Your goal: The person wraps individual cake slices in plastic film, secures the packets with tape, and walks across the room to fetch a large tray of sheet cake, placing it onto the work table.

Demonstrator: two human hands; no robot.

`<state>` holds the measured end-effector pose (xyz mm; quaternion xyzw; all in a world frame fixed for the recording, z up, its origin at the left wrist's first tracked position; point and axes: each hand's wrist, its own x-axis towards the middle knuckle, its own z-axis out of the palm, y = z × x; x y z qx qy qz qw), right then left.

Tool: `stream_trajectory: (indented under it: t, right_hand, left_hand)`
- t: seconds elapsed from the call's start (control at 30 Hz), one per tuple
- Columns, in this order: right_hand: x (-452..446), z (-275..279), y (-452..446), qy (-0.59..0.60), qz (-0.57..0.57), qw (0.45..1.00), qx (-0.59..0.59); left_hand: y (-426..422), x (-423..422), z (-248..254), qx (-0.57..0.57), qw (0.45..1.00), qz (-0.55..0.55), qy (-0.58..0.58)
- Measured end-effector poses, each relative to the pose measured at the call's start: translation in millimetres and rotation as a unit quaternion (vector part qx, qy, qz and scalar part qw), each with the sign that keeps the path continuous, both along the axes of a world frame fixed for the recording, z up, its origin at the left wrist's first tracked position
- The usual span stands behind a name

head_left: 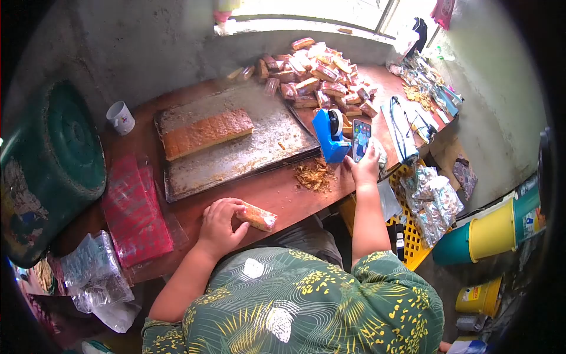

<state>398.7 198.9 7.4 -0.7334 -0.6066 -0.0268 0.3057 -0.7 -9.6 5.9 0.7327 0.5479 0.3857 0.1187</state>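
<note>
My left hand [221, 226] rests at the table's front edge, its fingers bent at the left end of a wrapped cake slice [258, 216]. My right hand [364, 165] is wrapped round the lower end of a phone [361, 140] with a lit screen, beside a blue tape dispenser [331, 137]. A long brown cake block [206, 133] lies on a worn metal tray [236, 162]. Behind the dispenser is a heap of wrapped cake pieces [323, 74]. Brown crumbs [314, 176] are piled between the tray and my right hand.
Red plastic wrappers [138, 215] and clear bags [97, 265] lie at the left, near a large green tub [73, 141] and a white mug [121, 118]. A yellow crate [415, 239] with silvery packets [433, 200] stands at the right, near buckets [492, 230].
</note>
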Motion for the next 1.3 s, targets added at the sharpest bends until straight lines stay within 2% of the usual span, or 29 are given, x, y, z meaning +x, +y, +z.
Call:
stream_trajectory:
  t: [0.07,0.17,0.2,0.27,0.3,0.37,0.47,0.6,0.63,0.77,0.83,0.87,0.93,0.97,1.0,1.03,1.07,1.13,1.17,1.2,1.23,1.3]
  right_hand:
    - [8.2,0.0,4.9,-0.027,-0.001,1.0,0.001]
    - [7.8,13.4,1.0,-0.058,0.034,0.993,0.102]
    - [7.3,5.5,7.4,0.075,0.098,0.987,0.099]
    - [4.2,-12.1,27.4,0.333,0.213,0.914,0.09]
    - [-5.3,-5.8,26.7,0.239,0.219,0.939,0.115]
    - [-18.5,-3.5,45.0,0.379,0.158,0.911,0.042]
    - [-40.7,27.8,42.1,0.377,0.146,0.913,-0.057]
    - [-56.4,26.0,16.2,0.295,0.21,0.918,0.158]
    - [-56.8,26.3,4.5,0.264,0.201,0.93,0.158]
    - [-27.4,-10.2,-7.7,-0.002,0.073,0.984,0.165]
    - [-23.4,-2.5,-13.7,0.028,0.055,0.991,0.118]
    - [-23.3,1.0,-14.3,0.067,0.077,0.989,0.103]
    - [-38.2,11.0,-18.5,0.217,0.218,0.951,0.022]
    - [-50.2,20.3,-24.5,0.28,0.295,0.913,-0.026]
    - [-80.4,50.8,-44.9,0.305,0.319,0.888,-0.128]
    - [-102.0,56.4,-55.1,0.296,0.399,0.853,-0.16]
    - [-127.8,62.9,-70.8,0.385,0.449,0.771,-0.235]
    - [-172.5,72.3,-101.8,0.316,0.53,0.728,-0.298]
    - [-191.3,87.3,-119.1,0.213,0.565,0.748,-0.274]
    - [-207.5,94.0,-130.5,0.184,0.595,0.733,-0.273]
    - [-219.9,98.5,-137.6,0.14,0.588,0.738,-0.299]
    - [-225.9,79.1,-130.9,0.033,0.574,0.783,-0.24]
  left_hand:
    - [-1.0,-1.3,1.6,-0.022,1.0,-0.003,0.001]
    - [-0.4,-2.6,-1.0,-0.036,0.999,0.001,0.011]
    - [-0.3,-2.6,-3.4,-0.036,0.999,0.003,0.018]
    - [-0.2,-0.9,-4.8,-0.033,0.999,0.006,0.022]
    - [0.2,0.1,-4.5,-0.031,0.999,0.01,0.021]
    - [0.3,1.5,-2.5,-0.022,1.0,0.012,0.018]
    - [-2.1,0.3,1.1,-0.016,1.0,0.003,0.014]
    - [-4.3,-3.5,4.9,-0.015,1.0,-0.011,0.002]
    - [-5.5,-3.9,5.2,-0.014,1.0,-0.014,0.001]
    - [-6.2,-4.0,3.7,-0.019,0.999,-0.02,-0.029]
    - [-6.5,-4.8,4.2,-0.037,0.998,-0.025,-0.052]
    - [-7.6,-4.3,4.0,-0.024,0.997,-0.03,-0.066]
    - [-8.2,-3.6,3.2,-0.001,0.995,-0.038,-0.092]
    - [-8.5,-4.1,1.2,0.011,0.995,-0.04,-0.092]
    - [-8.6,-4.3,-1.5,0.023,0.995,-0.043,-0.092]
    - [-8.7,-4.3,-2.7,0.037,0.994,-0.047,-0.093]
    - [-10.1,-4.1,-0.7,0.053,0.994,-0.049,-0.081]
    - [-9.1,-4.6,-0.7,0.074,0.993,-0.052,-0.07]
    - [-9.4,-4.4,-0.9,0.085,0.993,-0.055,-0.064]
    - [-11.0,-4.1,-1.2,0.089,0.994,-0.045,-0.052]
    - [-12.8,-4.3,-1.2,0.093,0.994,-0.036,-0.039]
    - [-14.0,-5.2,0.8,0.099,0.994,-0.031,-0.039]
